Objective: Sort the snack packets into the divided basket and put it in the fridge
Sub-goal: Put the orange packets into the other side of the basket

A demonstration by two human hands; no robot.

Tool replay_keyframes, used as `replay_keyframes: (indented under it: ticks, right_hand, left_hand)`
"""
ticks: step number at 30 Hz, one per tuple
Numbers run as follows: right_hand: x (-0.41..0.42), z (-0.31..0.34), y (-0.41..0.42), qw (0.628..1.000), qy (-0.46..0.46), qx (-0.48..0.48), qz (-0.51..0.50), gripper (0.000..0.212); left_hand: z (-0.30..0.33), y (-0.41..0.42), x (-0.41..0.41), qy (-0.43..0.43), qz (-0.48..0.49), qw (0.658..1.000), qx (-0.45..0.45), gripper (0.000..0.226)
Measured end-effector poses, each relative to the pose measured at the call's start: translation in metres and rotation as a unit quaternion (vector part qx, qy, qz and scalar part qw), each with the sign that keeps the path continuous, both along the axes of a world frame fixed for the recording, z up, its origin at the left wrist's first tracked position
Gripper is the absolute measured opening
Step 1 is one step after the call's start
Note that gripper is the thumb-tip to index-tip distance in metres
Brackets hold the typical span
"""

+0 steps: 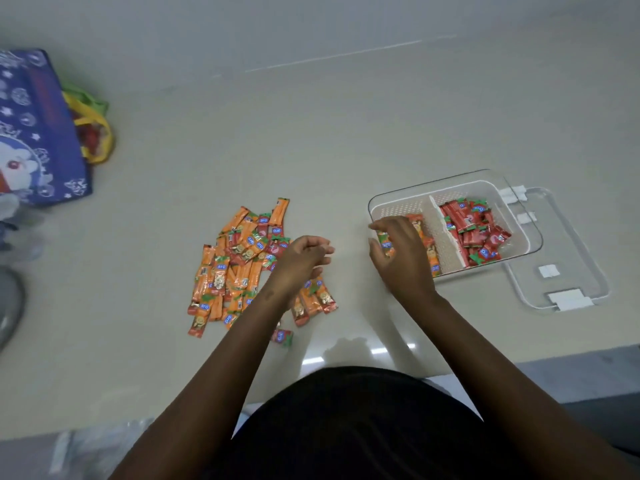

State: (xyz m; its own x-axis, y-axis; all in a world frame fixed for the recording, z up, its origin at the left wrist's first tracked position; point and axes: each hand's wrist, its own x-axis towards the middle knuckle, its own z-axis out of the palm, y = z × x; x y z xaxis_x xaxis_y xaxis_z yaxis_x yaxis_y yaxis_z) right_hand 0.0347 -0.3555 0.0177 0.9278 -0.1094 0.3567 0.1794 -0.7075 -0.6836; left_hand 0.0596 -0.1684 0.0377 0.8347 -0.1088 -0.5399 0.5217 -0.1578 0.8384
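Observation:
A pile of orange and red snack packets (239,265) lies on the pale counter. My left hand (301,256) hovers over the pile's right edge with fingers loosely curled, holding nothing. The clear divided basket (460,183) stands to the right. Its right compartment holds several red packets (476,228), and its left compartment holds a few orange packets (428,249). My right hand (398,252) is over the left compartment, thumb and fingers around an orange packet (386,244). One red packet (282,337) lies alone near the counter's front edge.
The basket's clear lid (568,258) lies flat just right of the basket. A blue printed shopping bag (34,133) with yellow and green handles stands at the far left. The counter's front edge runs just before my body.

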Motion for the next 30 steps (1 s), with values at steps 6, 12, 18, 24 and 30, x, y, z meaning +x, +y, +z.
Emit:
replay_keyframes:
  ticks: [6,12,18,24,30]
  right_hand:
    - [-0.001,-0.02,0.07,0.99,0.077,0.011,0.12,0.023]
    - [-0.001,-0.074,0.097,0.957,0.264,-0.049,0.109,0.026]
    - [0.001,-0.094,0.103,0.924,0.374,-0.066,0.053,0.026]
    - [0.009,-0.096,0.098,0.887,0.461,0.024,0.019,0.026]
    - [0.019,-0.081,0.084,0.837,0.516,0.181,-0.022,0.014]
  left_hand:
    - [-0.027,0.077,-0.018,-0.025,-0.001,0.993,0.117,0.014]
    - [-0.053,0.118,-0.028,-0.009,-0.014,0.987,0.161,0.015]
    - [-0.068,0.135,-0.023,0.002,-0.018,0.987,0.159,0.016]
    - [-0.085,0.142,-0.007,-0.035,-0.057,0.967,0.248,0.015]
    - [-0.098,0.132,-0.003,-0.09,-0.178,0.916,0.348,0.039]
